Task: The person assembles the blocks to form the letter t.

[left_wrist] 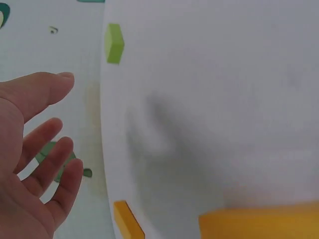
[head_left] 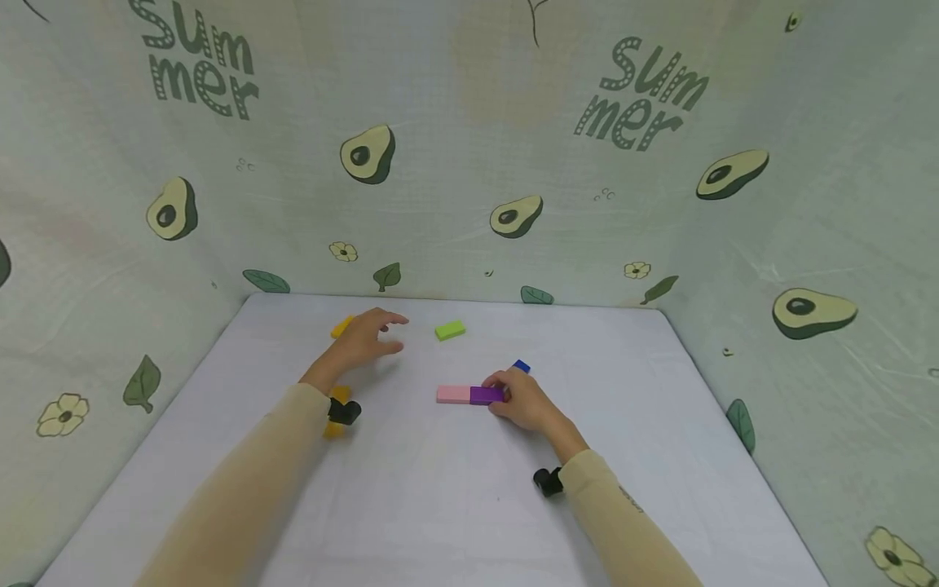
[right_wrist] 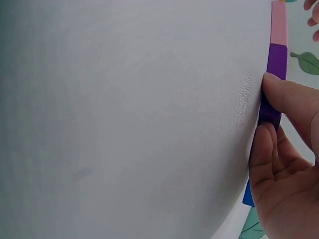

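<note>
My right hand (head_left: pixel 524 401) pinches a purple block (head_left: pixel 482 395) at its right end, thumb on the near side. The purple block lies flat on the table, end to end with a pink block (head_left: pixel 453 395). Just beyond the right hand a blue block (head_left: pixel 522 366) shows, partly covered by the hand. My left hand (head_left: pixel 361 341) hovers above the table with fingers loosely spread, holding nothing. Between the hands, farther back, lies a lime green block (head_left: pixel 450 330). A yellow-orange block (head_left: pixel 341 327) sits behind the left hand, partly hidden.
More yellow-orange colour shows beside the left wrist as a block (head_left: pixel 340 394) and another piece (head_left: pixel 333 430), both partly hidden by the wrist camera. A white cloth covers the table (head_left: pixel 440 505). A curtain (head_left: pixel 440 163) printed with avocados encloses the back and sides.
</note>
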The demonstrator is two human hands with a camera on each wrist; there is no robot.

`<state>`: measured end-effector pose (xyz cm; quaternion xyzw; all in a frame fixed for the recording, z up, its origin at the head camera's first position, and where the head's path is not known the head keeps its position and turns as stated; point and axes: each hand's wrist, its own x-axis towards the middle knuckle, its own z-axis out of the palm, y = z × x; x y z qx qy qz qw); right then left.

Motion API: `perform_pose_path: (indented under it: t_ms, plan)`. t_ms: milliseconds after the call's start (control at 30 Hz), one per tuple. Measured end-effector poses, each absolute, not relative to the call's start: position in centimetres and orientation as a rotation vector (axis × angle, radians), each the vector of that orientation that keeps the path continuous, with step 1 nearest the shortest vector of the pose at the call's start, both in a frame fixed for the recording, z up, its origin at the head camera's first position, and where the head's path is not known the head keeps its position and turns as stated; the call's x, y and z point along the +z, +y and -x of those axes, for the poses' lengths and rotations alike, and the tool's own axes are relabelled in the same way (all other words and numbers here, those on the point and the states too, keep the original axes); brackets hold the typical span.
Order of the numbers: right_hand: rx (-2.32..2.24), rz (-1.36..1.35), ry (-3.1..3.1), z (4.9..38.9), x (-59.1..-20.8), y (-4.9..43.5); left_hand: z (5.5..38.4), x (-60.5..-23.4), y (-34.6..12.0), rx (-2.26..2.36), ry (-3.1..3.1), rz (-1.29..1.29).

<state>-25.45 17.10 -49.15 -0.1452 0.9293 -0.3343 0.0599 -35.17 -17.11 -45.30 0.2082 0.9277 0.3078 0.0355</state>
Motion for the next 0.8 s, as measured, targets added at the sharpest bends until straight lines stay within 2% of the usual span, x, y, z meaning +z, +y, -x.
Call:
perform_pose_path:
  t_ms: [367, 800]
  plan:
    - [-1.010, 0.425, 2.810, 25.5, -49.1, 17.2, 39.1, -46.5, -22.8, 0.690, 2.946, -0.582]
    - [-0.995, 0.432, 2.812, 25.4, -49.1, 17.1, 41.3, -47.9, -25.8, 0.567, 2.889, -0.553]
